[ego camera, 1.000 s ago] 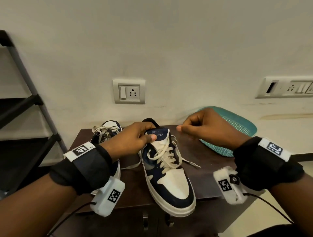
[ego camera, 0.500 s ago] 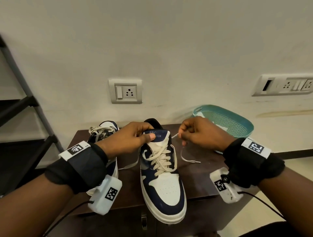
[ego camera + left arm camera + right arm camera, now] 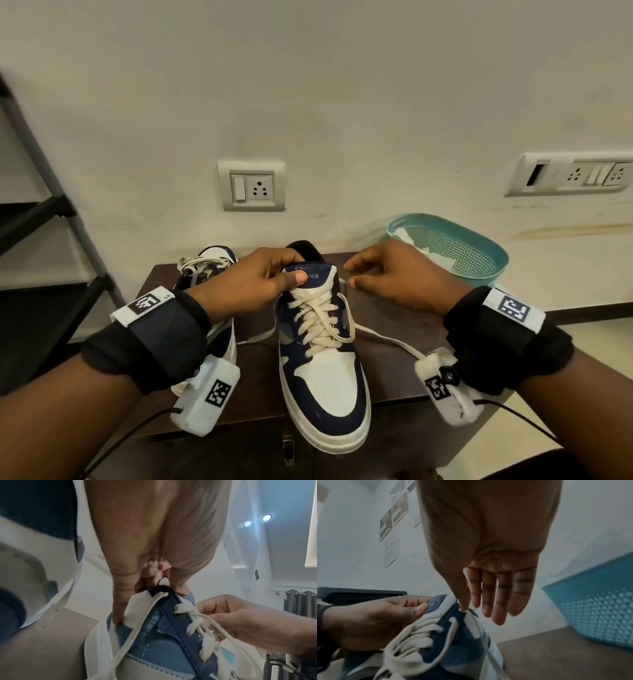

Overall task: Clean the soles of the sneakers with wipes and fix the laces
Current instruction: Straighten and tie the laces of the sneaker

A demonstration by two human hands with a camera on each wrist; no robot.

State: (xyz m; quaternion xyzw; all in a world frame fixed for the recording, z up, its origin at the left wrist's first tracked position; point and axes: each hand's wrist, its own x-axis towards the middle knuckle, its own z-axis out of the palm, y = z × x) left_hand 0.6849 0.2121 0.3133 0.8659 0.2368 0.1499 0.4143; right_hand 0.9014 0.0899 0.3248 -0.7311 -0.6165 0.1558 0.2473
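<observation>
A navy and white sneaker (image 3: 329, 377) stands on the dark table (image 3: 404, 308), toe toward me. My left hand (image 3: 291, 270) pinches its tongue (image 3: 318, 274) between thumb and fingers; the left wrist view shows the same grip (image 3: 154, 582). My right hand (image 3: 354, 274) hovers just right of the top eyelet with fingers straight and relaxed (image 3: 488, 595), thumb tip touching the lace there. The loose cream lace (image 3: 383, 337) trails right across the table. The second sneaker (image 3: 205, 263) sits behind my left wrist, laces untidy.
A teal perforated basket (image 3: 479, 260) holding a white wipe (image 3: 435, 260) stands at the table's back right against the wall. A dark shelf rack (image 3: 51, 205) is at the left. The sneaker's toe overhangs the table's front edge.
My right hand, which was pinching and pulling the lace end, has opened its fingers; the lace now lies slack on the table. The left hand keeps hold of the tongue.
</observation>
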